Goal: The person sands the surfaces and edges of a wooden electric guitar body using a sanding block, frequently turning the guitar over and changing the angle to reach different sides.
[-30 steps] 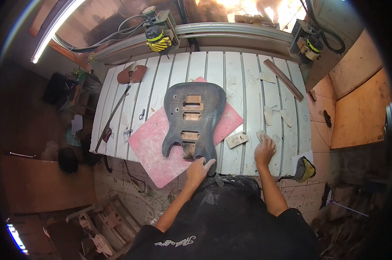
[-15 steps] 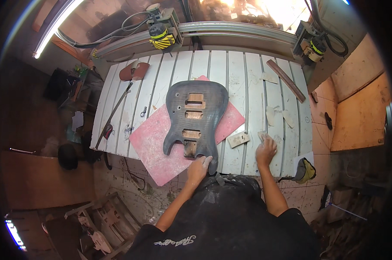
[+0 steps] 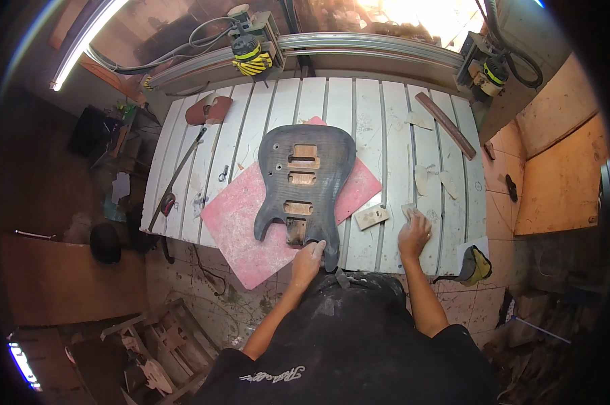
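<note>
A dark grey electric guitar body [image 3: 298, 148] with bare-wood cavities lies face up, its horned end toward me, on a pink square board [image 3: 234, 223]. My left hand [image 3: 308, 262] is closed on its near edge, between the neck pocket and the right horn; the fingertips are partly hidden. To the right, my right hand [image 3: 415, 235] rests low over the white slatted table [image 3: 366, 121], its fingers bent round a small beige piece of sandpaper [image 3: 407, 209]. A pale rectangular sanding block [image 3: 371, 217] lies between that hand and the guitar body.
Loose sandpaper pieces [image 3: 421, 181] and a long brown strip [image 3: 445, 126] lie on the right. Curled brown sandpaper [image 3: 209, 110] and a thin dark rod [image 3: 177, 179] are on the left. A machine rail [image 3: 359, 42] spans the far side; a yellow-black cloth item [image 3: 477, 264] sits at the near right corner.
My left thumb has shifted slightly left along the guitar body's near edge. The right hand and the guitar body stay practically where they were.
</note>
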Action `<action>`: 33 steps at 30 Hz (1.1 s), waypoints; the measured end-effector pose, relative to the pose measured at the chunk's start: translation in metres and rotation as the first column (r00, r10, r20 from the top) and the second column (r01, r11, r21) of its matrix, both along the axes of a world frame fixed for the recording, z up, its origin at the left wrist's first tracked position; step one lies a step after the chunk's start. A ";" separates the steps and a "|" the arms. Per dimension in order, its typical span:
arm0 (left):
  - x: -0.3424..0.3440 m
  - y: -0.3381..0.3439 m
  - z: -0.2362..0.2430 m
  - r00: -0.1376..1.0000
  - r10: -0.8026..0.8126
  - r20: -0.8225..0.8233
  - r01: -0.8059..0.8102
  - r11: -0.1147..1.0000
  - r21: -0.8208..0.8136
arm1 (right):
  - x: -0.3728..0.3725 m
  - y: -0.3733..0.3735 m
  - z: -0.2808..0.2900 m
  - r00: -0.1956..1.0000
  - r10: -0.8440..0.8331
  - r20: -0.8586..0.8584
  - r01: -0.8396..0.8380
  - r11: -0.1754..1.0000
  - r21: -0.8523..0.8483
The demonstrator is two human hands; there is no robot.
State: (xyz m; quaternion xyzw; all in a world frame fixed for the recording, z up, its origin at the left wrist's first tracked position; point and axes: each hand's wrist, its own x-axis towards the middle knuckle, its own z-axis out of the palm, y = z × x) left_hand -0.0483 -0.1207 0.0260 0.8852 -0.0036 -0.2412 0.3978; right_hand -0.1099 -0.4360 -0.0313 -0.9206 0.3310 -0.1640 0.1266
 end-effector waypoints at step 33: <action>0.089 0.013 0.022 0.828 -0.400 0.393 0.233 0.883 0.408 | -0.001 -0.001 0.004 1.000 -0.021 -0.012 0.021 1.000 -0.016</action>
